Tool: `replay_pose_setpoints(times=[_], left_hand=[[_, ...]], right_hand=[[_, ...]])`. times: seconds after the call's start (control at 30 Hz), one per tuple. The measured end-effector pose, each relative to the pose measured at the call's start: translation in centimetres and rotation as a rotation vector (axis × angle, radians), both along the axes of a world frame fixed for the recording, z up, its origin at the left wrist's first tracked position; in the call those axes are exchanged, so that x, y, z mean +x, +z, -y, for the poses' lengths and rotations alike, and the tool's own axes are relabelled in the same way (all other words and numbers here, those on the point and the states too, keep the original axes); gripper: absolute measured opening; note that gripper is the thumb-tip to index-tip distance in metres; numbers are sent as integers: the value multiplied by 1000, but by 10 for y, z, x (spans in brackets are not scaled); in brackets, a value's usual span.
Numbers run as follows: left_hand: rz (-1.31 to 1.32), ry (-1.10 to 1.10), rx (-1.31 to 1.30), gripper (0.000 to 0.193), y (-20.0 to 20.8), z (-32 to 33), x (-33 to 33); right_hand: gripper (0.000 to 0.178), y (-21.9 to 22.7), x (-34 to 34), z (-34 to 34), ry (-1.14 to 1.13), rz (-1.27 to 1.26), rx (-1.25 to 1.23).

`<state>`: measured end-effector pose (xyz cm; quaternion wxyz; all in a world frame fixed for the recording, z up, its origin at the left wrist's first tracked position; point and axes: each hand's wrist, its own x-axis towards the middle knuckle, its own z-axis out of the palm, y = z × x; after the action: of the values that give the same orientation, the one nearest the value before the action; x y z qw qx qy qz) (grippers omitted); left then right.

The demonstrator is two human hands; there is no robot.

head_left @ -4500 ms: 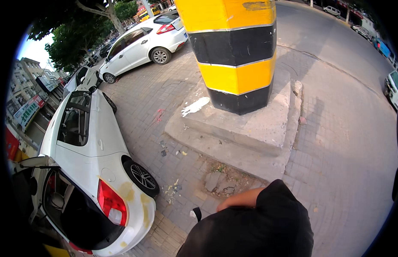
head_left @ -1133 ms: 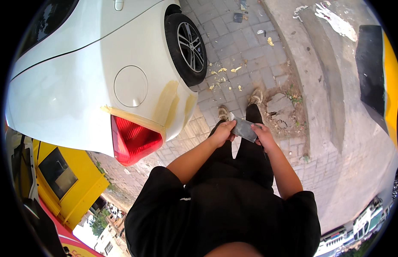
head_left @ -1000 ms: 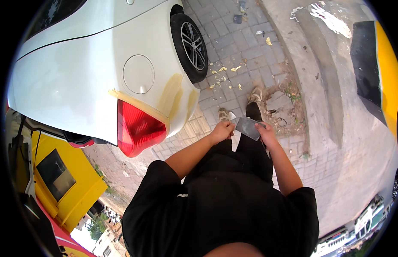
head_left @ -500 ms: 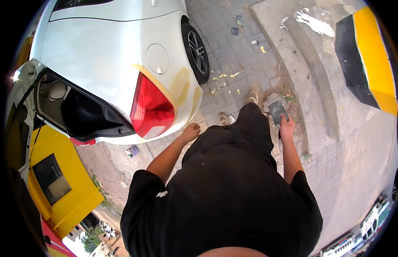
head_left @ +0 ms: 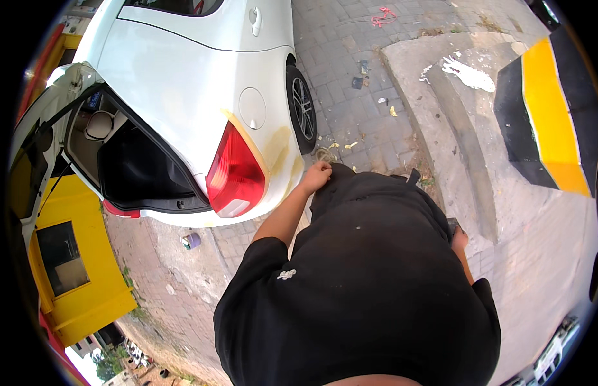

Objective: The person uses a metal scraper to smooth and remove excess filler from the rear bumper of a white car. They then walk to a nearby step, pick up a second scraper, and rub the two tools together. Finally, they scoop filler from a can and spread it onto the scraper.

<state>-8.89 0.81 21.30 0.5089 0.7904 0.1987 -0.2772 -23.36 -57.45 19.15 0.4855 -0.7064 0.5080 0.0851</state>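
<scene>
My left hand (head_left: 318,175) hangs by the front of my thigh, near the car's rear corner. Its fingers are curled in, and nothing shows in them. At my right side, my right hand (head_left: 460,238) is closed on a dark grey flat pad (head_left: 452,223); my body hides most of this pad. On the left stands a white car (head_left: 164,71) with its tailgate up. Yellow tape (head_left: 253,143) runs along the edge of its red tail light (head_left: 235,174). Tan filler patches (head_left: 277,149) mark the rear panel between that light and the wheel (head_left: 301,106).
A concrete step (head_left: 440,122) with a white splash of paint rises on the right. Beyond it stands a black and yellow barrier block (head_left: 550,116). A small purple and white can (head_left: 191,240) stands behind the car. Yellow scraps (head_left: 350,145) lie on the paving.
My body has turned and moved, so the car sits further right in view. My left hand has come up and forward; my right hand has dropped back beside my hip, still with the pad.
</scene>
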Motion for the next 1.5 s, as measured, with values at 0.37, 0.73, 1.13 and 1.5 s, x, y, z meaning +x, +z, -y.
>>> replay_pose_setpoints(times=[0.37,0.73,1.13,1.5], left_hand=[[-273,81,-26,24,-33,-29,-75],[60,-141,410,33,17,-78,72],[107,-56,49,28,3,-4,97],[-42,-5,-54,27,-13,-44,40]], right_hand=[[40,32,156,14,388,186,-283],[42,-37,-88,-27,121,-135,-295],[45,-19,-72,13,-471,-84,-98],[32,204,173,-105,182,356,-258]])
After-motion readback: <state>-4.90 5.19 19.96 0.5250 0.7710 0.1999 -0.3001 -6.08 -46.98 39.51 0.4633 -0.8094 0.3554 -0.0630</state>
